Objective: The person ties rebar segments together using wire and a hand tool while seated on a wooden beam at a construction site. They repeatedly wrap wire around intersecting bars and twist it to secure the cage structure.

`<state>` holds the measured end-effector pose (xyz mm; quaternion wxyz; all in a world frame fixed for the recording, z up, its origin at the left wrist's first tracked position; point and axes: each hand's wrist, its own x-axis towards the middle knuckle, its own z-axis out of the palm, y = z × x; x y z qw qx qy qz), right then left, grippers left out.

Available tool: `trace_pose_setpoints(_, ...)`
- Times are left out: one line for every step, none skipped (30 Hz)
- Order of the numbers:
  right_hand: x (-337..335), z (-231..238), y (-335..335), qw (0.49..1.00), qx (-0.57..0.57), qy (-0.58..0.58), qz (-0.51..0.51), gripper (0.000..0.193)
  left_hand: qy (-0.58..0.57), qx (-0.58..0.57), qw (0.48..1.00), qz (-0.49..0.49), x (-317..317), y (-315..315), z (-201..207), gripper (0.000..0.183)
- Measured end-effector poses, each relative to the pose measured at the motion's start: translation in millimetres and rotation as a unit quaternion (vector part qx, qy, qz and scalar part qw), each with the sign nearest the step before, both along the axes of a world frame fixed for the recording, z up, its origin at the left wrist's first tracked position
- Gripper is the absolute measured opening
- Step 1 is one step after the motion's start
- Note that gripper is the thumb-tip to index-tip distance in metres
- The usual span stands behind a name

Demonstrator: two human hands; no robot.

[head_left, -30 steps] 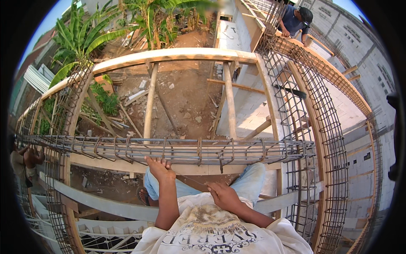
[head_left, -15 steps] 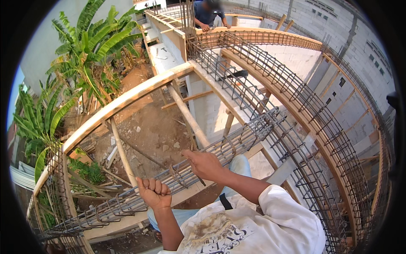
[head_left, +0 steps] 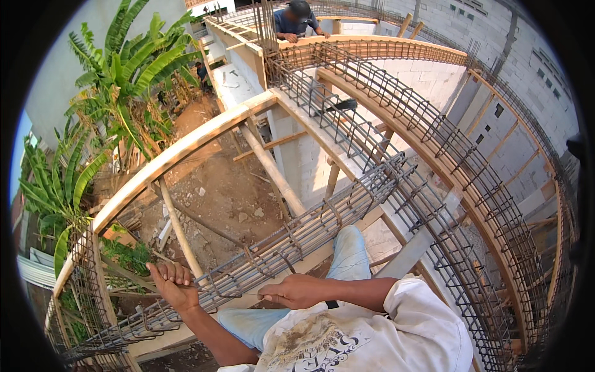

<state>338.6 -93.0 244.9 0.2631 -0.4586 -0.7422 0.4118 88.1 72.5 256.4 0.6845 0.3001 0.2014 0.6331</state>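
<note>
A long cage of steel reinforcing bars (head_left: 282, 243) with bent stirrups runs from lower left to upper right in front of my knees. My left hand (head_left: 175, 286) is over the cage's left part, its fingers curled in and its thumb sticking up. Whatever it grips, if anything, is too small to make out. Just on the near side of the cage, my right hand (head_left: 296, 291) is closed in front of my torso, knuckles up. Its fingertips are tucked under, so I cannot see what is in them. A bent dark stirrup end (head_left: 290, 265) stands just above this hand.
A curved timber (head_left: 180, 149) and slanting poles (head_left: 273, 167) span a drop to dirt ground. More bar cages (head_left: 427, 217) cross at right beside formwork boards (head_left: 427, 152). A dark tool (head_left: 344, 105) lies on one cage. Another person (head_left: 297, 22) works at the far beam.
My left hand has moved left along the cage. My right hand has come down and nearer my body, and its pointing finger has folded in. The whole view has shifted slightly.
</note>
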Motion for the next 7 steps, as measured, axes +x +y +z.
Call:
trace_pose_setpoints(0, -10, -6, 0.996, 0.026, 0.004, -0.083, 0.028, 0.23, -0.006, 0.973, 0.002, -3, 2, 17, 0.045)
trace_pose_setpoints(5, -21, -5, 0.991, 0.024, 0.002, -0.134, 0.028, 0.434, 0.004, 0.901, 0.002, -6, 1, 40, 0.042)
trace_pose_setpoints(11, -32, -4, 0.981, 0.016, -0.002, -0.193, 0.028, 0.626, -0.002, 0.78, -0.012, -7, -4, 64, 0.042)
trace_pose_setpoints(22, -43, -5, 0.961, 0.051, -0.027, -0.27, 0.028, 0.692, 0.108, 0.714, 0.012, -24, -15, 99, 0.046)
trace_pose_setpoints(33, -53, 0, 0.957, 0.039, -0.001, -0.288, 0.028, 0.751, 0.202, 0.628, 0.022, -44, -28, 136, 0.055)
trace_pose_setpoints(42, -62, 0, 0.942, 0.048, 0.022, -0.332, 0.028, 0.685, 0.358, 0.607, 0.186, -57, -33, 170, 0.051)
trace_pose_setpoints(51, -70, 0, 0.924, 0.056, 0.04, -0.376, 0.027, 0.476, 0.421, 0.717, 0.287, -73, -42, 198, 0.042)
